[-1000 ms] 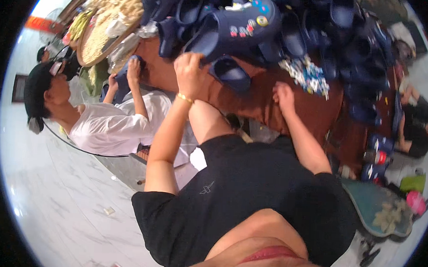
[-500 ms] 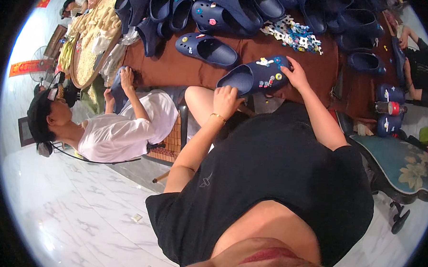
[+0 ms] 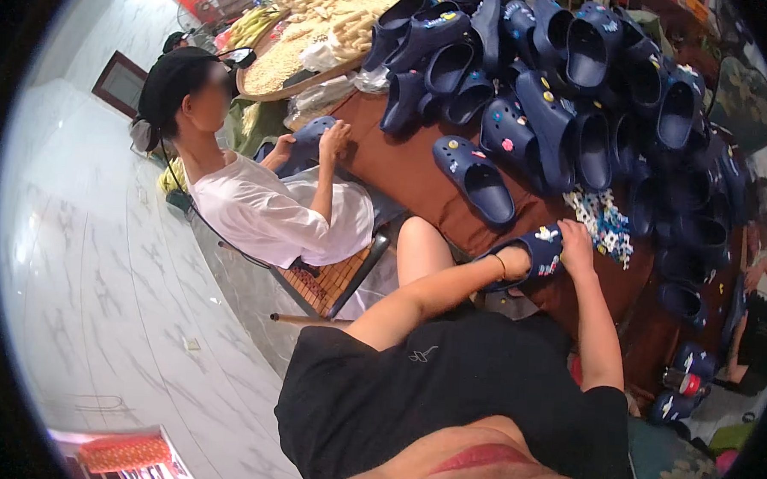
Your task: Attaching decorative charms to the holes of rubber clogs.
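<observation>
"How do your hands stand?"

"Your left hand (image 3: pixel 514 261) reaches inside a navy clog (image 3: pixel 541 244) at the table's near edge, fingers hidden, their spread impossible to tell; your right hand (image 3: pixel 575 246) clasps its toe."

"And beyond?"

"A round tray (image 3: pixel 257 97) holds pale grains (image 3: pixel 267 72); perforated clogs (image 3: pixel 538 118) pile on smooth brown cloth (image 3: pixel 387 158)."

A makeshift workshop, shown by piled navy clogs (image 3: pixel 544 118) beside loose charms (image 3: pixel 605 222).
</observation>
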### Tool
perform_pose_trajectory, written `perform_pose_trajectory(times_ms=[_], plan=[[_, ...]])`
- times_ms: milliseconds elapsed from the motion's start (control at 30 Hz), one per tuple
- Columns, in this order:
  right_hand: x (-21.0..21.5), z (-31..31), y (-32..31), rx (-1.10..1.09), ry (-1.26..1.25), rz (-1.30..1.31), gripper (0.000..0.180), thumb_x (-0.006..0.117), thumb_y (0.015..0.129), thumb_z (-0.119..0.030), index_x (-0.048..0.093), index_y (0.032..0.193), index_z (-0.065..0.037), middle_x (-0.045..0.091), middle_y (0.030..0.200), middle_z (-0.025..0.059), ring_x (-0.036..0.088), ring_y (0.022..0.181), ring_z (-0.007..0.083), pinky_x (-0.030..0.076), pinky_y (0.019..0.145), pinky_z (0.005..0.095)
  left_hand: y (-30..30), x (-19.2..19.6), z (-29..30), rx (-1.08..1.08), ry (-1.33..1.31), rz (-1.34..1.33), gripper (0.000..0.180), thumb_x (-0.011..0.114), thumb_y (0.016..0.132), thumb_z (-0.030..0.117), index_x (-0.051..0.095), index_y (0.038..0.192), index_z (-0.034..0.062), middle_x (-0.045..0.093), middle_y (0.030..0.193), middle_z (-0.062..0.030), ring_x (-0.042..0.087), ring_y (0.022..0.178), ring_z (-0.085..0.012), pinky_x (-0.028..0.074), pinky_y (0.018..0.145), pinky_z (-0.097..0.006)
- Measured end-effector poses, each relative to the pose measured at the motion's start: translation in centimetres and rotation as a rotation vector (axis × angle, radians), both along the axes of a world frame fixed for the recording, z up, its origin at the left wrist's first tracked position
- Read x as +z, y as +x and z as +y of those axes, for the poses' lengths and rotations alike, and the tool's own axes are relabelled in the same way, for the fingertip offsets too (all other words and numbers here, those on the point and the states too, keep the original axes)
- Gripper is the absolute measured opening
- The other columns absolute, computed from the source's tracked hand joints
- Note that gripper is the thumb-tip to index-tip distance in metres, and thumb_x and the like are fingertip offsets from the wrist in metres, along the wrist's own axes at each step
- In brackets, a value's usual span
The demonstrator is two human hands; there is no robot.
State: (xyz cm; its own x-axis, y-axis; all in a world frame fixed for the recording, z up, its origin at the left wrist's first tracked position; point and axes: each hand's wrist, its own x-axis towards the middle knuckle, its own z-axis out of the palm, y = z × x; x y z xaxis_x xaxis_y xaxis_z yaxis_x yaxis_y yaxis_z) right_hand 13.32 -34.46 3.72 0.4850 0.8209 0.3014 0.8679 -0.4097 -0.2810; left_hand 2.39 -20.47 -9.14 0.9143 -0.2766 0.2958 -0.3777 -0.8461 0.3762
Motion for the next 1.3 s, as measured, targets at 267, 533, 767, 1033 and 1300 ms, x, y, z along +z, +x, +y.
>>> perform_pose_trajectory(times_ms=[267, 533, 767, 1033, 1300], plan=[[1.2, -0.4, 0.5, 0.101, 0.004, 0.115, 0.030, 0.057, 0.059, 0.006, 0.052, 0.087, -0.005, 0.048, 0.087, 0.0122, 0.048, 0.084, 0.0316, 0.039, 0.074, 0.0391, -1.3, 13.4, -1.8, 0.131, 0.211, 0.856, 0.043, 0.046, 0.073, 0.018, 0.052, 0.112, 0.0015, 0.054, 0.110, -0.0188, 0.054, 0.100, -0.0268, 0.038, 0.089, -0.036], [-2.4, -1.5, 1.3, -0.077, 0.308, 0.312, 0.006, 0.051, 0.073, -0.003, 0.047, 0.078, -0.003, 0.050, 0.077, 0.0113, 0.051, 0.077, 0.0258, 0.040, 0.070, 0.0346, -1.4, 3.0, -2.5, 0.250, 0.134, 0.401, 0.028, 0.047, 0.072, 0.019, 0.058, 0.095, 0.0075, 0.059, 0.096, -0.0159, 0.057, 0.085, -0.0274, 0.043, 0.077, -0.038], [-3.6, -2.4, 0.1, -0.774, 0.942, 1.397, 0.021, 0.057, 0.076, -0.009, 0.053, 0.093, 0.003, 0.055, 0.073, 0.0066, 0.051, 0.058, 0.0117, 0.039, 0.047, 0.0223, -0.9, 8.1, -0.7, 0.247, 0.219, 0.681, 0.024, 0.047, 0.072, 0.018, 0.066, 0.074, 0.0038, 0.062, 0.085, -0.0183, 0.061, 0.079, -0.0297, 0.048, 0.071, -0.039], [-3.0, -3.4, -4.2, -0.494, 0.378, 0.744, 0.026, 0.061, 0.073, -0.008, 0.052, 0.096, -0.004, 0.052, 0.087, 0.0105, 0.054, 0.075, 0.0230, 0.044, 0.067, 0.0338, -1.6, 8.0, -1.4, 0.275, 0.189, 0.616, 0.024, 0.047, 0.071, 0.016, 0.065, 0.068, 0.0022, 0.062, 0.076, -0.0180, 0.062, 0.074, -0.0297, 0.048, 0.070, -0.037], [-2.6, -3.3, -4.0, -0.288, 0.178, 0.472, 0.025, 0.060, 0.073, -0.008, 0.044, 0.090, -0.005, 0.044, 0.092, 0.0144, 0.050, 0.085, 0.0343, 0.042, 0.073, 0.0405, -2.0, 8.0, -1.6, 0.295, 0.219, 0.650, 0.027, 0.043, 0.072, 0.017, 0.066, 0.072, 0.0028, 0.062, 0.081, -0.0190, 0.061, 0.076, -0.0296, 0.048, 0.072, -0.038]])
